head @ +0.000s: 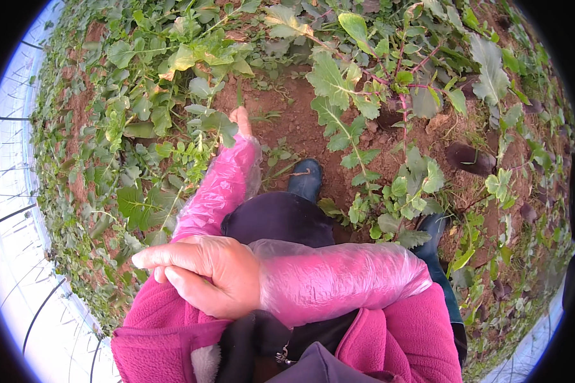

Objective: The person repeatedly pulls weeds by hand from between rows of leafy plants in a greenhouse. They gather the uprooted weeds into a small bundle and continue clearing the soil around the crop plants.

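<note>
My left hand [240, 119] reaches forward and low over the reddish soil, partly behind a leaf. A narrow green blade [239, 92] stands right at its fingertips; whether they pinch it is too small to tell. Across my lap lies my right hand [220, 275], its fingers pointing left and held close together against the pink fleece of my left sleeve [158, 306]. The undersides of those fingers are hidden, so a grip on the cloth cannot be made out. Clear plastic sleeve covers [345, 277] wrap both forearms.
Leafy green plants [143, 119] crowd the left. A lobed plant with reddish stems [393, 84] spreads ahead on the right. Dark purple roots [470, 158] poke from the soil. My blue rubber boots [305, 176] stand among the plants. White sheeting [9, 158] borders the left.
</note>
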The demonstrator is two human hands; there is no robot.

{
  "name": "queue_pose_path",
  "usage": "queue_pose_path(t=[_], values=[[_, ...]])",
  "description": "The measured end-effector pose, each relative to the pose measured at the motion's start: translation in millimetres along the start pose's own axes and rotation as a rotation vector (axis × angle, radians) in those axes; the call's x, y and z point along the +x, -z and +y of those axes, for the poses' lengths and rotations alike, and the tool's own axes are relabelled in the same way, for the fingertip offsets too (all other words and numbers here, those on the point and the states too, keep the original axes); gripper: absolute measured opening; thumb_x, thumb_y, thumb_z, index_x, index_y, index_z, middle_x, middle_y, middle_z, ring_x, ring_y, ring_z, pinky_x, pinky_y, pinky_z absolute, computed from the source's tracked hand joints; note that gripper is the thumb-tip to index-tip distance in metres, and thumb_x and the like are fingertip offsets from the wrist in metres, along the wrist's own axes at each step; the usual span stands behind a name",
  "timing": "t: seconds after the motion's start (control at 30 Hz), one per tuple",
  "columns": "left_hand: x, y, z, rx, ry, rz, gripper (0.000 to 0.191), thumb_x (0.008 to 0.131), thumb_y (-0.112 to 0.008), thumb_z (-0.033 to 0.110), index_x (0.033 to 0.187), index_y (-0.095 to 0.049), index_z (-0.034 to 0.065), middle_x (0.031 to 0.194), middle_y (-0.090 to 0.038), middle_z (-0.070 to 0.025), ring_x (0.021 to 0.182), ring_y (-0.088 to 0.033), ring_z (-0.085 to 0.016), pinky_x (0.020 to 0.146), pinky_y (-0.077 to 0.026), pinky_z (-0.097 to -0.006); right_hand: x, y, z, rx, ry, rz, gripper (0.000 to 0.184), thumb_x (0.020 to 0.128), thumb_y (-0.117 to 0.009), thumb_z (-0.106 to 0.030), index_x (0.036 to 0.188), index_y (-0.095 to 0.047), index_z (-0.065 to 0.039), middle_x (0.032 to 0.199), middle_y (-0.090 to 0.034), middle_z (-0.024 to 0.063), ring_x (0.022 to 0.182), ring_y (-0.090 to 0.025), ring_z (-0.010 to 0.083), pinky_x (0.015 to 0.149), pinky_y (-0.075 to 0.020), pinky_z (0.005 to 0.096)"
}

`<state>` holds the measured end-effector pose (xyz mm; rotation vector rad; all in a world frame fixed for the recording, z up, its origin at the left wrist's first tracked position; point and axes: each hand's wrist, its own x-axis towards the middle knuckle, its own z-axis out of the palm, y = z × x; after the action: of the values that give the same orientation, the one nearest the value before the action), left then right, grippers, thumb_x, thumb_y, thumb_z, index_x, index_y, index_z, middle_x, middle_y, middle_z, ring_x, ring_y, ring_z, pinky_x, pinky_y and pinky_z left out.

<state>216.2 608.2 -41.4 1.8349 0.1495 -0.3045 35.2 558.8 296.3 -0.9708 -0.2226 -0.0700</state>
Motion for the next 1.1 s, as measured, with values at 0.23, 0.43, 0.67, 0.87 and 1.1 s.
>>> queue_pose_path(t=[0.23, 0.43, 0.67, 0.87, 1.1], values=[[-48.5, 38.6, 4.1, 0.398, 0.245, -0.281, 0.021, 0.087, -0.053, 0.011, 0.108, -0.056, 0.0135, 0.069, -0.048, 0.0028, 0.060, -0.043, -0.008, 0.054, -0.035, -0.0259, -5.1, -4.0, 3.3, 0.010, 0.008, -0.033, 0.035, 0.085, -0.044, -0.002, 0.118, -0.055, 0.000, 0.088, -0.065, 0.0127, 0.083, -0.065, 0.0246, 0.076, -0.0506, 0.0332], [-71.6, 14.5, -22.4, 1.032, -0.331, -0.554, 0.055, 0.077, -0.067, 0.018, 0.127, -0.047, 0.0097, 0.104, -0.058, -0.0135, 0.103, -0.055, -0.025, 0.092, -0.042, -0.0346, -5.2, 0.0, 4.4, 0.038, 0.035, 0.013, 0.035, 0.086, -0.044, -0.004, 0.119, -0.054, 0.001, 0.088, -0.065, 0.0133, 0.083, -0.065, 0.0251, 0.076, -0.0505, 0.0340], [-84.6, -11.0, -38.3, 0.023, -0.026, -0.531, 0.027, 0.097, -0.044, 0.030, 0.086, -0.054, 0.0074, 0.079, -0.053, -0.0020, 0.076, -0.050, -0.014, 0.073, -0.042, -0.0252, -4.3, 1.6, 6.6, 0.052, 0.095, 0.070, 0.031, 0.085, -0.046, -0.004, 0.115, -0.055, 0.001, 0.083, -0.063, 0.0143, 0.078, -0.063, 0.0281, 0.071, -0.0494, 0.0358], [-75.9, -10.3, -39.2, -0.076, 0.174, -0.286, 0.041, 0.098, -0.037, 0.044, 0.071, -0.045, 0.0130, 0.055, -0.039, 0.0015, 0.052, -0.038, -0.014, 0.058, -0.038, -0.0296, -3.2, -2.5, 6.8, 0.087, 0.143, 0.165, 0.025, 0.082, -0.050, -0.002, 0.106, -0.057, 0.000, 0.077, -0.062, 0.0172, 0.072, -0.062, 0.0336, 0.063, -0.0483, 0.0384], [-63.5, -7.6, -25.7, 0.078, 0.416, -0.139, 0.043, 0.096, -0.039, 0.044, 0.072, -0.047, 0.0096, 0.062, -0.044, -0.0024, 0.055, -0.043, -0.017, 0.063, -0.045, -0.0372, -2.4, -0.5, 6.8, 0.076, 0.160, 0.201, 0.023, 0.083, -0.050, -0.002, 0.105, -0.057, 0.000, 0.078, -0.062, 0.0178, 0.072, -0.061, 0.0350, 0.063, -0.0479, 0.0395]])
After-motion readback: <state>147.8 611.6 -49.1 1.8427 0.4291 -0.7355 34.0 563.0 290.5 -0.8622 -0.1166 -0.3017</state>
